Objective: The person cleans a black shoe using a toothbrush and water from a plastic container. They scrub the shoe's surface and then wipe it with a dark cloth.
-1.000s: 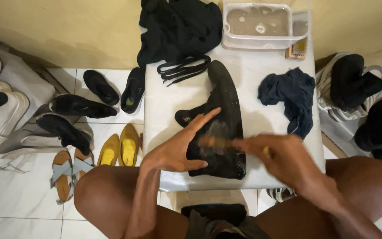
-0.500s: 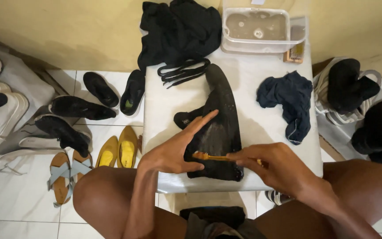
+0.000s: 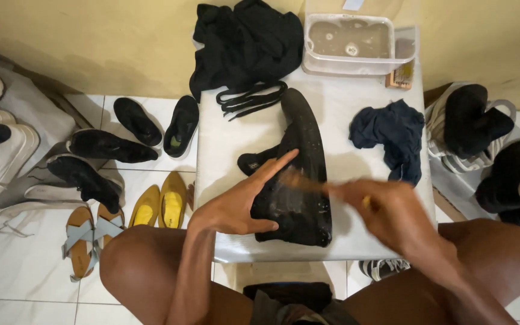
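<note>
Head view: black shoe lies on its side in the middle of the white table, toe pointing away. Left hand is pressed flat on it, fingers spread apart, pinning it down. Right hand has its fingers clamped on a brush, which is over the shoe's side.

Compared to half a second ago, the brush has slid up the shoe and gone blurry, so the scrubbing stroke is mid-swing; the shoe itself hasn't budged.

Hard to see: the brush is mostly motion smear, so I can't tell bristles from handle. The shoe's far side is hidden. Laces, blue rag and water tub sit further back; the tub is cut off at the top.
</note>
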